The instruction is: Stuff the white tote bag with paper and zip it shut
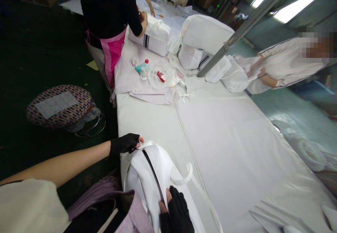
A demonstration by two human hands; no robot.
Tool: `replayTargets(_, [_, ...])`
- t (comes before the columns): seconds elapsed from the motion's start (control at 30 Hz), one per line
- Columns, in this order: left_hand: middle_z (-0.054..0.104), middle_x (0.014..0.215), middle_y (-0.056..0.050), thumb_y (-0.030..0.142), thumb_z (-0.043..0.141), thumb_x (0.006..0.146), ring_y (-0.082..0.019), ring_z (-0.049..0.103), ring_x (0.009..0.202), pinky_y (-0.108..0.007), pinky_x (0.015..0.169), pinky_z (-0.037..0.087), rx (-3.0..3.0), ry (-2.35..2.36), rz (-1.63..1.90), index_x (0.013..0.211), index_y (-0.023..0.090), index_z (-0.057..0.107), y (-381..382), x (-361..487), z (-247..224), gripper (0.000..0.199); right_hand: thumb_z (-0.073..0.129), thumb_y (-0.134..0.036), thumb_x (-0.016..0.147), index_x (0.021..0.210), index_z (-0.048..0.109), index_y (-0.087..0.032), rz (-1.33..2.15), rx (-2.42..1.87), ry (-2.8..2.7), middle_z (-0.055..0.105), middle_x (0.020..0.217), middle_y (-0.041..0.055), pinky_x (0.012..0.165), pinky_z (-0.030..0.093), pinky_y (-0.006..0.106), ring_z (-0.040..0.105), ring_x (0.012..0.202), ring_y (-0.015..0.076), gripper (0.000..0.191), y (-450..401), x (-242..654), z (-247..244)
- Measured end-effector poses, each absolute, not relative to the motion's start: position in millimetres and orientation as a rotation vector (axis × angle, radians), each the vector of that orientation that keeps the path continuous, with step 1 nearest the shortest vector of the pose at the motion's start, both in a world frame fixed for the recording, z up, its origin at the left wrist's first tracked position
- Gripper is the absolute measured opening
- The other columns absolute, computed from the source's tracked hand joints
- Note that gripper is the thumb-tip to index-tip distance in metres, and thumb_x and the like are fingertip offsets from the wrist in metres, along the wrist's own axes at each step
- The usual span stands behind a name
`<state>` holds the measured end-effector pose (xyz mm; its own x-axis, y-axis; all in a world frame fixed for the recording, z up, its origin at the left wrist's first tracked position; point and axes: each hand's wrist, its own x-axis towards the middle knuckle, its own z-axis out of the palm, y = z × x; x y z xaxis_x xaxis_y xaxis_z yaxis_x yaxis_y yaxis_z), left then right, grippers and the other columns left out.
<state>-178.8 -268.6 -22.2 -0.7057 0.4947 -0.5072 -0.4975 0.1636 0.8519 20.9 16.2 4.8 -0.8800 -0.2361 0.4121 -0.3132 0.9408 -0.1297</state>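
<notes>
A white bag [164,161] lies at the near left edge of the white-covered table, a dark zipper opening running along its top. My left hand [126,144], in a black fingerless glove, pinches the bag at the far end of that opening. Lower down, my right hand [176,208], gloved the same way, grips the edge of the opening between thumb and fingers. A white strap [185,178] curls out on the bag's right side.
A white table [223,138] stretches ahead. On it are a bottle [144,72], a plastic bag with a red item, and several white bags [207,29] around a metal pole [229,45]. People stand at the far left and right. A patterned stool [60,106] is left.
</notes>
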Motion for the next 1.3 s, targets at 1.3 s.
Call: replayTargets(1.3, [0.065,0.087,-0.005,0.006,0.052,0.067,-0.019,0.058,0.077,-0.028,0.071,0.042,0.842,2.035,0.902,0.085,0.016,0.075,-265,-190,37,0.031,0.055,-0.025,0.087,0.124,0.058,-0.016,0.42,0.405,-2.79,0.062,0.125,0.0058,0.098,0.048,0.043,0.055,0.119,0.0233,0.038,8,12,32])
